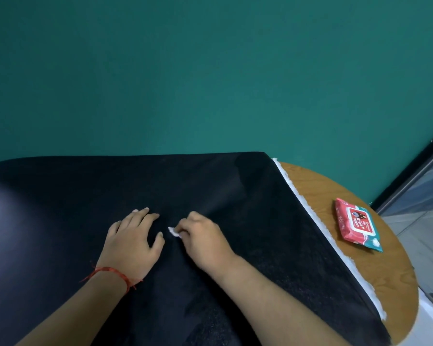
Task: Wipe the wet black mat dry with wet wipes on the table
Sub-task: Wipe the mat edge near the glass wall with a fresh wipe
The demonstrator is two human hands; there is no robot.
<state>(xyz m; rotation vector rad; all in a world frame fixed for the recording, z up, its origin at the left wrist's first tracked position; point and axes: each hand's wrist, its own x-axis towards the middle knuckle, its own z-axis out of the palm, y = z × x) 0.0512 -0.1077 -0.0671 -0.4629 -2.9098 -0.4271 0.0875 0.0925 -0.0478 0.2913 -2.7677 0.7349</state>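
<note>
Head view looks down on a black mat [235,221] covering most of a round wooden table [360,258], its white fringed edge [335,245] along the right side. On the bare wood beside it lies a red pack of wipes [356,224]. The left hand [133,239] rests flat on the mat, fingers spread. The right hand [203,237] pinches a small white wipe [173,231] against the mat, just beside the left thumb.

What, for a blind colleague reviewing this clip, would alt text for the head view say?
A person's right hand pinches a white wipe against a black mat covering a round wooden table, while the left hand rests flat beside it. A red wet-wipes pack lies on the bare wood.
</note>
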